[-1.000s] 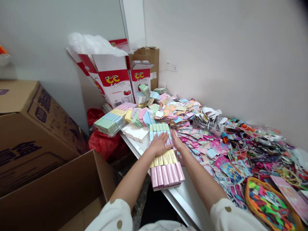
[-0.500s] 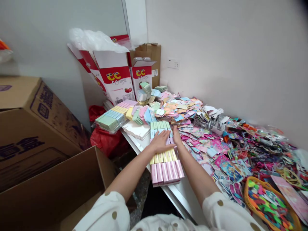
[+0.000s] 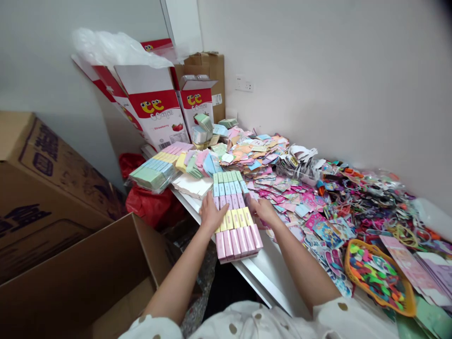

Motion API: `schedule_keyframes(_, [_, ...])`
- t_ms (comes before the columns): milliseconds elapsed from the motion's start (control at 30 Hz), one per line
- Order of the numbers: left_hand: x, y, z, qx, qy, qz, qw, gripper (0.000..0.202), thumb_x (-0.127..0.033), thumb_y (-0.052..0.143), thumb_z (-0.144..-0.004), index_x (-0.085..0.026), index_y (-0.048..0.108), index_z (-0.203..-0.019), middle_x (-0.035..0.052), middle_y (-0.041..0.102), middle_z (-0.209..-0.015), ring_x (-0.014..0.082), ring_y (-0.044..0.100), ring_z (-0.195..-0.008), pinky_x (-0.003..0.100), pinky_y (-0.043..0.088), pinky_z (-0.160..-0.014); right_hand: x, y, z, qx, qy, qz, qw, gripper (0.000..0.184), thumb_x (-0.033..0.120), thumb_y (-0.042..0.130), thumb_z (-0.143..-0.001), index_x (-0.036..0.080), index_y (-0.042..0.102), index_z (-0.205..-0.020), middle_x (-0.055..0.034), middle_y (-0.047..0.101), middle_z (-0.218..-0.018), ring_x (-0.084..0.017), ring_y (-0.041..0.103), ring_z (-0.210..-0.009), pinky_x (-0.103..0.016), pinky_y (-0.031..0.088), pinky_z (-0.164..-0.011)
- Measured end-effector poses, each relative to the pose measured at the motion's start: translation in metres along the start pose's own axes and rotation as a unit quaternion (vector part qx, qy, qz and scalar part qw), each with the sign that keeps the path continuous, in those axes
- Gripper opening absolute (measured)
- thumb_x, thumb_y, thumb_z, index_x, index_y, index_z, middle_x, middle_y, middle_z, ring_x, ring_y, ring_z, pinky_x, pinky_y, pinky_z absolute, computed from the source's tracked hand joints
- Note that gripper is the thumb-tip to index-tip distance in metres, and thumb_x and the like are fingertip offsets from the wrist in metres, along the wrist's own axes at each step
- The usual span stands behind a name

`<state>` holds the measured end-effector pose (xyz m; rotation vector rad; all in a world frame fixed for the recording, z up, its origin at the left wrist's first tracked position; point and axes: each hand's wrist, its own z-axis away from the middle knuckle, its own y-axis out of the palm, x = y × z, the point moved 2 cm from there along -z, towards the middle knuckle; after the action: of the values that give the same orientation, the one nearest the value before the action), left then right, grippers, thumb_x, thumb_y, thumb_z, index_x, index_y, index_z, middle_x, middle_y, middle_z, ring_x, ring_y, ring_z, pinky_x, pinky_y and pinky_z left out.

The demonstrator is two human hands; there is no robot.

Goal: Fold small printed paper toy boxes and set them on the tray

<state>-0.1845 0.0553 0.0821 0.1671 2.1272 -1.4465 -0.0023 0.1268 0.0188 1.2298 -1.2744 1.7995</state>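
Note:
A block of small pastel boxes (image 3: 236, 239), in rows of green, blue, lilac, yellow and pink, lies at the front edge of the white table (image 3: 273, 273). Its pink end juts past that edge. My left hand (image 3: 212, 215) grips the left side, thumb over the top of the lilac and yellow rows. Against the right side presses my right hand (image 3: 263, 210), its fingertips partly hidden. Just beyond the block are a white cardboard piece (image 3: 192, 185) and loose stacks of pastel cards (image 3: 201, 162). A similar plastic-wrapped block (image 3: 155, 172) lies to the left.
Heaps of printed cards (image 3: 268, 155) and colourful hair ties (image 3: 367, 197) cover the table's right part. A yellow basket (image 3: 407, 301) holds small bright pieces. Red-and-white cartons (image 3: 155, 108) stand behind. Below left are an open cardboard box (image 3: 141, 240) and a red bag (image 3: 155, 207).
My left hand has slid from the top of the block to its left side. My right hand has shifted slightly nearer along the right side. The view has turned a little right.

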Motion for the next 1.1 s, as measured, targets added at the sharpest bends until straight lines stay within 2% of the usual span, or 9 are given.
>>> schedule_keyframes(67, [-0.021,-0.007,0.003,-0.008,0.087,-0.080,0.993,0.056,-0.036,0.054,-0.078,-0.019,0.037,-0.130,0.0140,0.044,-0.131,0.0312,0.035,-0.127,0.051,0.028,-0.103,0.002,-0.003,0.002,-0.032,0.003,0.023,0.999,0.059,0.056,0.031,-0.087,0.013,0.069,-0.071,-0.0084,0.065,-0.061,-0.019,0.060,-0.065,-0.024,0.039,-0.060])
schedule_keyframes(100, [-0.031,-0.007,0.005,0.022,0.142,-0.095,0.985,0.050,-0.036,0.051,-0.081,-0.020,0.042,-0.127,0.0129,0.047,-0.129,0.0297,0.038,-0.124,0.049,0.029,-0.102,0.002,-0.004,0.003,-0.048,0.007,0.036,0.998,0.058,0.053,0.030,-0.088,0.013,0.069,-0.071,-0.0090,0.066,-0.063,-0.019,0.060,-0.066,-0.024,0.039,-0.060])
schedule_keyframes(167, [-0.049,-0.002,0.011,0.130,0.247,-0.099,0.955,0.041,-0.039,0.049,-0.083,-0.021,0.050,-0.120,0.0100,0.055,-0.120,0.0265,0.046,-0.116,0.044,0.032,-0.098,0.004,-0.004,0.004,-0.069,0.010,0.064,0.996,0.056,0.047,0.029,-0.089,0.012,0.069,-0.073,-0.0109,0.067,-0.067,-0.020,0.060,-0.068,-0.024,0.038,-0.061])
schedule_keyframes(200, [-0.055,0.002,0.014,0.181,0.285,-0.099,0.936,0.039,-0.042,0.050,-0.082,-0.022,0.053,-0.116,0.0087,0.059,-0.116,0.0257,0.049,-0.113,0.043,0.033,-0.097,0.006,-0.004,0.005,-0.076,0.011,0.076,0.994,0.056,0.045,0.028,-0.090,0.011,0.069,-0.073,-0.0118,0.068,-0.069,-0.020,0.060,-0.068,-0.025,0.038,-0.061])
schedule_keyframes(267, [-0.061,0.009,0.018,0.235,0.327,-0.105,0.909,0.036,-0.044,0.052,-0.081,-0.024,0.058,-0.110,0.0067,0.062,-0.110,0.0254,0.050,-0.111,0.043,0.032,-0.096,0.011,-0.005,0.006,-0.079,0.014,0.087,0.993,0.057,0.043,0.026,-0.090,0.011,0.069,-0.072,-0.0126,0.068,-0.068,-0.020,0.060,-0.068,-0.025,0.037,-0.061])
schedule_keyframes(433, [-0.055,0.015,0.019,0.240,0.338,-0.101,0.904,0.034,-0.044,0.050,-0.082,-0.024,0.062,-0.107,0.0070,0.063,-0.112,0.0245,0.052,-0.111,0.041,0.034,-0.095,0.014,-0.010,0.008,-0.072,0.018,0.053,0.996,0.059,0.044,0.026,-0.090,0.013,0.067,-0.063,-0.0097,0.063,-0.055,-0.019,0.060,-0.062,-0.025,0.038,-0.061])
schedule_keyframes(667, [-0.052,0.014,0.019,0.221,0.351,-0.092,0.905,0.035,-0.044,0.052,-0.082,-0.024,0.063,-0.108,0.0064,0.064,-0.111,0.0237,0.055,-0.107,0.040,0.038,-0.091,-0.002,-0.022,0.015,-0.044,-0.021,0.037,0.998,0.056,0.052,0.030,-0.090,0.015,0.068,-0.074,-0.0085,0.066,-0.062,-0.020,0.062,-0.065,-0.025,0.040,-0.063])
schedule_keyframes(900, [-0.054,0.011,0.018,0.232,0.360,-0.087,0.899,0.030,-0.043,0.049,-0.083,-0.022,0.065,-0.097,0.0069,0.066,-0.098,0.0222,0.059,-0.098,0.037,0.040,-0.087,0.010,-0.019,0.009,-0.056,-0.029,0.031,0.997,0.059,0.053,0.027,-0.090,0.014,0.068,-0.077,-0.0087,0.067,-0.063,-0.020,0.063,-0.067,-0.025,0.041,-0.063])
schedule_keyframes(1100, [-0.051,0.013,0.018,0.234,0.368,-0.085,0.896,0.029,-0.043,0.051,-0.083,-0.022,0.064,-0.097,0.0073,0.066,-0.103,0.0228,0.059,-0.100,0.037,0.041,-0.088,0.019,-0.014,0.011,-0.057,-0.015,0.100,0.993,0.061,0.043,0.022,-0.093,0.012,0.068,-0.070,-0.0108,0.066,-0.059,-0.019,0.062,-0.062,-0.025,0.039,-0.060])
